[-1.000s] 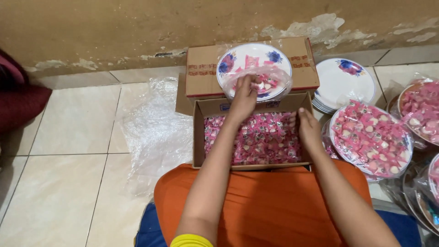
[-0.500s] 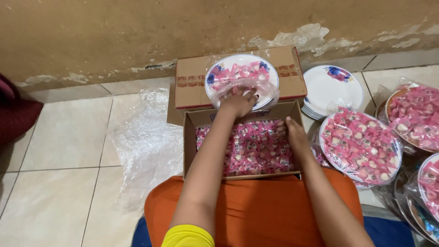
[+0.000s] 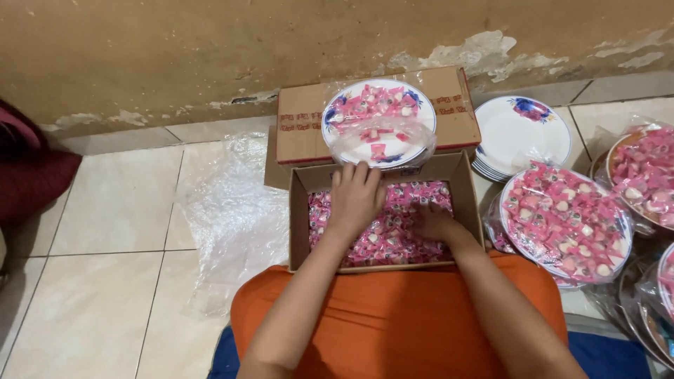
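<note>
An open cardboard box [image 3: 300, 217] full of pink wrapped candies [image 3: 393, 242] rests against my orange-clad lap. My left hand [image 3: 354, 198] lies palm down on the candies at the box's far side, fingers together. My right hand [image 3: 434, 222] digs into the candies further right, its fingers curled among them; whether it grips any is unclear. Just beyond the box, a white flowered plate [image 3: 379, 123] with a small heap of candies sits in a clear plastic bag on a closed carton [image 3: 298, 130].
A stack of empty flowered plates [image 3: 523, 137] stands at the right by the wall. Several candy-filled plates in plastic wrap [image 3: 565, 224] crowd the right side. Crumpled clear plastic [image 3: 225, 210] lies on the tiled floor at left. A dark red cloth [image 3: 28, 168] is far left.
My left hand has come back from the plate on the carton down into the box. My right hand has moved from the box's right edge into the candies.
</note>
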